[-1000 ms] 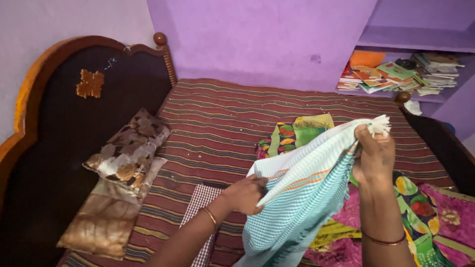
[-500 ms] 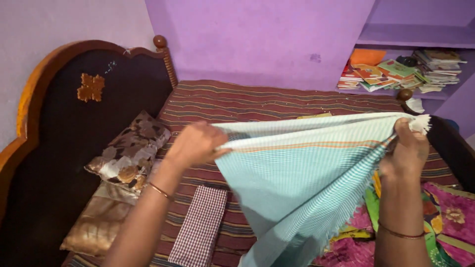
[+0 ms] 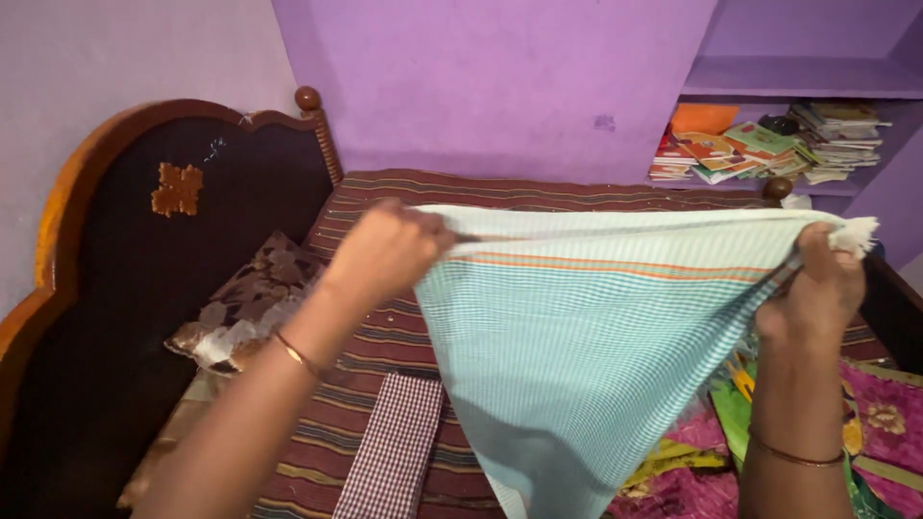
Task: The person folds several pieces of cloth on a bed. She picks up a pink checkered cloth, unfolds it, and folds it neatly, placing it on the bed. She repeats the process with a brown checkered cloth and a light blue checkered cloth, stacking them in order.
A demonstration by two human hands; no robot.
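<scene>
I hold a light blue checked towel (image 3: 586, 346) with an orange stripe stretched out in front of me above the bed. My left hand (image 3: 385, 252) grips its top edge on the left. My right hand (image 3: 819, 288) grips the fringed corner on the right. The cloth hangs down in a point between my arms and hides the middle of the bed.
A striped maroon bedsheet (image 3: 385, 394) covers the bed. A folded red checked cloth (image 3: 392, 452) lies below my left arm. Brown patterned pillows (image 3: 240, 312) rest against the dark wooden headboard (image 3: 163, 250). Colourful clothes (image 3: 865, 423) lie at the right. A purple wall shelf holds stacked books (image 3: 760, 149).
My left hand slid along the towel's edge, up and to the left. My right hand moved right. The bunched towel is now spread wide and taut between them.
</scene>
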